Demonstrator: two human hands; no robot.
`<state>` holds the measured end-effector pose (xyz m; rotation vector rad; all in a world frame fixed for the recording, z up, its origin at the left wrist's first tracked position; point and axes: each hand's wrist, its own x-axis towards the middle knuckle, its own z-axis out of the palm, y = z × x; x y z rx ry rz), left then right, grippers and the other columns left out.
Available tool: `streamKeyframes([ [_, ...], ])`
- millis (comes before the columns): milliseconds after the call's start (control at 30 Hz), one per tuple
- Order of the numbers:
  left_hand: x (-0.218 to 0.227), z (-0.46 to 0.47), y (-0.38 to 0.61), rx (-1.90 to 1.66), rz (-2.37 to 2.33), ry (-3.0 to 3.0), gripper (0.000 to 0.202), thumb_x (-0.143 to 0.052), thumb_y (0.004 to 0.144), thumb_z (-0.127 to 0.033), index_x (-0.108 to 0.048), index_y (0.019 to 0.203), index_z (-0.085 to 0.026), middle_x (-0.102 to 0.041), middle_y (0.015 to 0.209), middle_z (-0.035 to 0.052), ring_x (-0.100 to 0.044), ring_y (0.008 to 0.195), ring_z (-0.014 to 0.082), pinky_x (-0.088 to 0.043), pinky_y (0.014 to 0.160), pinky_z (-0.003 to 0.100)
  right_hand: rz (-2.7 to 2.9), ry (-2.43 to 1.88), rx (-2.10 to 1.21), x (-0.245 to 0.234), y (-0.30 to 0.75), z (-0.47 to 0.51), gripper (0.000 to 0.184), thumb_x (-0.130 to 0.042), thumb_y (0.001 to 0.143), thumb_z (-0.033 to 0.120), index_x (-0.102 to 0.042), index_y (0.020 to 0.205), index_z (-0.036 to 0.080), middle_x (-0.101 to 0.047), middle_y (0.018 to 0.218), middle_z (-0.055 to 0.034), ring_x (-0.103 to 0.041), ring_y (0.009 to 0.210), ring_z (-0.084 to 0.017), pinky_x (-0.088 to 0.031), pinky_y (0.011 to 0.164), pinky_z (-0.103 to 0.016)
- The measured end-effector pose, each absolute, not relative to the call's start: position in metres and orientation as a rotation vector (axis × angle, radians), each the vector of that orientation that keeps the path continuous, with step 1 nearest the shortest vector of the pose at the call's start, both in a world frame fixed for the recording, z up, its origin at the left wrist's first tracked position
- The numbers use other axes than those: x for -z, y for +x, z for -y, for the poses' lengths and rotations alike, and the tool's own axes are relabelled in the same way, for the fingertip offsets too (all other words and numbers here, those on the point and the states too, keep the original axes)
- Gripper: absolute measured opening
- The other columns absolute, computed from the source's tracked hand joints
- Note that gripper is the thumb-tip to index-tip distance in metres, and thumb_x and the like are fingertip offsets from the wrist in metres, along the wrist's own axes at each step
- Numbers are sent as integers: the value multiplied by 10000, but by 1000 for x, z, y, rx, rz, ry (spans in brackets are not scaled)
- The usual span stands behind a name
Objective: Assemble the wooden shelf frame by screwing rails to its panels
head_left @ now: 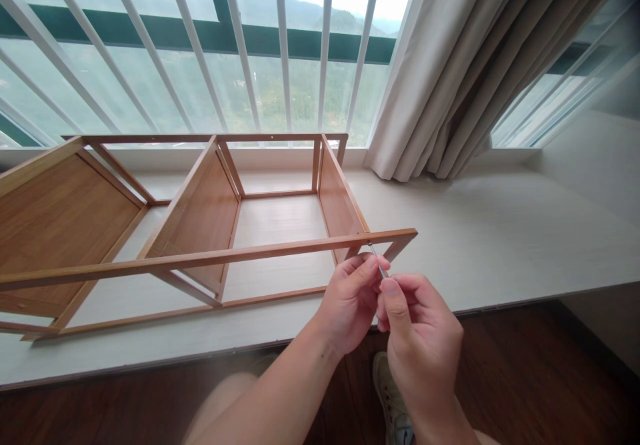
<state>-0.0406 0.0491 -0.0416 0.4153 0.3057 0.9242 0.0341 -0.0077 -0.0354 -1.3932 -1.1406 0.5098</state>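
Observation:
A wooden shelf frame point(280, 252) lies on its side on the white sill, its panels standing across it. A thin metal rod, which looks like a hex key point(379, 264), reaches to a hole or screw near the right end of the frame's front rail. My left hand point(353, 298) is closed, thumb and fingers pinching around the rod just below the rail. Beside it, my right hand point(420, 325) pinches the rod's lower end between thumb and fingers. The fingers partly cover the rod, and its tip meets the rail.
The white sill point(475, 245) runs under the frame and on to the right. Behind stand window bars point(283, 52) and a beige curtain point(435, 85). Below the sill's edge are a dark wooden floor point(520, 372) and a shoe point(387, 392).

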Motion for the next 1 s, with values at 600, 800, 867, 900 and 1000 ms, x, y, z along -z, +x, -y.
streamKeyframes([
  [600,36,-48,-42,-905,-296,304,182,-680,812,-312,-626,822,-139,-535,670,-3,-526,626,106,-405,635,243,1398,-1478,-36,21,38,4,77,-650,869,277,-629,875,203,-640,731,30,-574,597,-91,-451,607,-192],
  [800,34,-48,-42,-951,-361,330,213,-707,783,-340,-634,788,-141,-558,647,0,-539,604,111,-417,619,246,1388,-1483,-71,20,37,4,73,-640,876,285,-628,873,214,-637,722,26,-568,593,-99,-445,603,-202],
  [867,34,-48,-41,-964,-379,342,229,-714,774,-356,-633,786,-142,-562,641,1,-544,596,114,-420,603,245,1382,-1480,-83,20,37,4,69,-639,877,283,-630,872,214,-634,716,28,-559,584,-96,-440,595,-200],
  [900,34,-48,-41,-966,-383,350,235,-713,773,-363,-631,788,-143,-561,636,1,-544,586,114,-417,584,242,1376,-1478,-92,19,37,4,70,-638,877,283,-631,873,213,-633,714,27,-555,583,-95,-437,593,-201],
  [1000,34,-49,-40,-949,-367,376,250,-698,782,-385,-622,799,-147,-561,620,-2,-511,510,99,-390,499,226,1325,-1471,-195,19,36,4,89,-634,875,291,-639,855,204,-616,694,21,-545,586,-100,-435,585,-207],
])
